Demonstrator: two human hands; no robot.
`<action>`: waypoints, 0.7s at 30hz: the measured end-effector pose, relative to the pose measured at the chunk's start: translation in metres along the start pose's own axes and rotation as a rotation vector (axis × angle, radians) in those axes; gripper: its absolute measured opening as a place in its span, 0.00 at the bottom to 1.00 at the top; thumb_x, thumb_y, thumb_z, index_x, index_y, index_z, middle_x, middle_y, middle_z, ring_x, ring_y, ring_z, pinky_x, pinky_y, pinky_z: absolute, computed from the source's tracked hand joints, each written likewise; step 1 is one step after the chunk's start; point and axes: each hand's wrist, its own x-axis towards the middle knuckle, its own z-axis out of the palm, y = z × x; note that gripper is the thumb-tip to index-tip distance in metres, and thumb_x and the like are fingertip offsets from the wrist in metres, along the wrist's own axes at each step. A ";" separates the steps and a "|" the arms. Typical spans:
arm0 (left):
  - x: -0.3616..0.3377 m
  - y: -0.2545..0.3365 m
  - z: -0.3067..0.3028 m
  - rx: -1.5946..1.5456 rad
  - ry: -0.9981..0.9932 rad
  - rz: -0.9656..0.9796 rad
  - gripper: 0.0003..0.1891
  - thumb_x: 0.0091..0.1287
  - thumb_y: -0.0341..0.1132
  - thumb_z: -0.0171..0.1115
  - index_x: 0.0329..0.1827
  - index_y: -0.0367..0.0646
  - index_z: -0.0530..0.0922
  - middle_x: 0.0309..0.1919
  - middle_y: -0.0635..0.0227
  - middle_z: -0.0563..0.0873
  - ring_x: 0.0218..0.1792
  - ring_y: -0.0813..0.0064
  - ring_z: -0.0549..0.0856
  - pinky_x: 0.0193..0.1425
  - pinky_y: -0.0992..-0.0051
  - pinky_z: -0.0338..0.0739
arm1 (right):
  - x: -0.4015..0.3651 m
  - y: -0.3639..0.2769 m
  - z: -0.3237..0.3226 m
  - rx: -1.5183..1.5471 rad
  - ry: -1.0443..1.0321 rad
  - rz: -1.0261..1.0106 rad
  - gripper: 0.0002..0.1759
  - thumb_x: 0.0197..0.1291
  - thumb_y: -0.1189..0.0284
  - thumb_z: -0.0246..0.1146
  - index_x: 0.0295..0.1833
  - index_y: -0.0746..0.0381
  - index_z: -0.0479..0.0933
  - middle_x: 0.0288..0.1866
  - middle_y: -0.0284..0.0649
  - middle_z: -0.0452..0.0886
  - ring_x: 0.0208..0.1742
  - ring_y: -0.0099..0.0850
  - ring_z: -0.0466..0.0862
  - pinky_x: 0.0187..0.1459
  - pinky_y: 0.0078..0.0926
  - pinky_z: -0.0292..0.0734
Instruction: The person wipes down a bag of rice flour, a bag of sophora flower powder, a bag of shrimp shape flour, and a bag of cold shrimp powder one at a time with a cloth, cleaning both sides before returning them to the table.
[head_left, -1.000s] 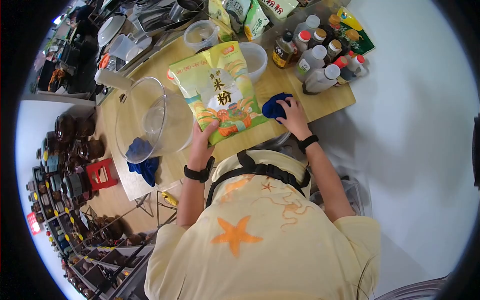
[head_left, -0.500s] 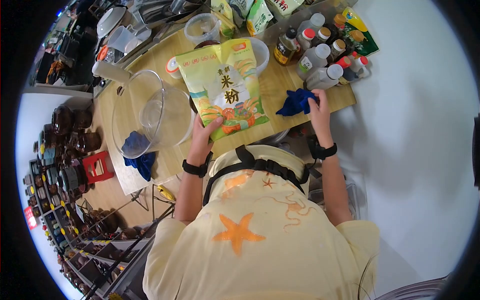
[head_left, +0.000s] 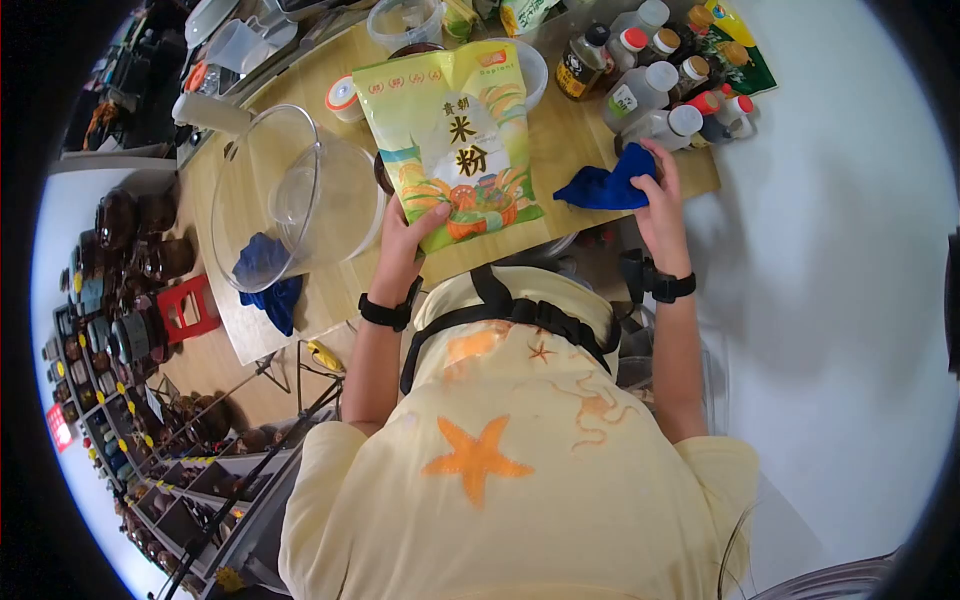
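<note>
My left hand [head_left: 408,238] grips the lower left corner of a yellow-green bag of rice flour [head_left: 455,150], thumb on its printed front. The bag is held tilted up over the near edge of the wooden table [head_left: 560,140]. At the right, my right hand [head_left: 660,200] pinches a dark blue cloth [head_left: 605,188] between thumb and fingers; part of the cloth hangs to the left over the tabletop. Left of the bag are a large clear bowl [head_left: 345,205] and a clear-rimmed strainer or lid with a pale handle [head_left: 215,115].
Several bottles [head_left: 645,90] crowd the back right corner. A second blue cloth [head_left: 270,300] lies at the table's left edge. A small jar with an orange-and-white lid [head_left: 343,97] and a plastic tub [head_left: 403,22] stand behind the bag. A red stool [head_left: 187,308] is on the floor at left.
My right hand has lifted and spread the blue cloth, moving slightly right. The left hand still holds the bag. The whole view has shifted, with the table appearing higher.
</note>
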 end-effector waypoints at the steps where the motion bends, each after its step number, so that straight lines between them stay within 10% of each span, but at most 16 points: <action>1: 0.000 0.000 0.001 0.002 -0.004 0.001 0.20 0.58 0.27 0.65 0.52 0.37 0.69 0.43 0.66 0.80 0.44 0.77 0.81 0.48 0.76 0.77 | 0.000 -0.006 0.004 0.047 -0.041 0.047 0.23 0.54 0.84 0.52 0.58 0.64 0.67 0.47 0.39 0.75 0.48 0.28 0.76 0.49 0.26 0.74; 11: 0.003 -0.004 -0.001 0.003 -0.048 -0.022 0.21 0.58 0.27 0.65 0.52 0.37 0.68 0.44 0.66 0.80 0.45 0.76 0.81 0.49 0.75 0.77 | -0.006 -0.017 0.015 0.236 -0.051 0.046 0.21 0.59 0.81 0.55 0.59 0.64 0.67 0.54 0.47 0.75 0.51 0.33 0.78 0.53 0.30 0.74; 21: 0.019 -0.025 0.035 0.018 -0.244 0.051 0.21 0.62 0.32 0.61 0.57 0.40 0.68 0.49 0.68 0.78 0.49 0.78 0.78 0.54 0.75 0.74 | -0.064 -0.053 0.129 -0.822 -0.795 -0.694 0.34 0.53 0.72 0.63 0.66 0.62 0.60 0.68 0.43 0.63 0.62 0.38 0.70 0.56 0.30 0.67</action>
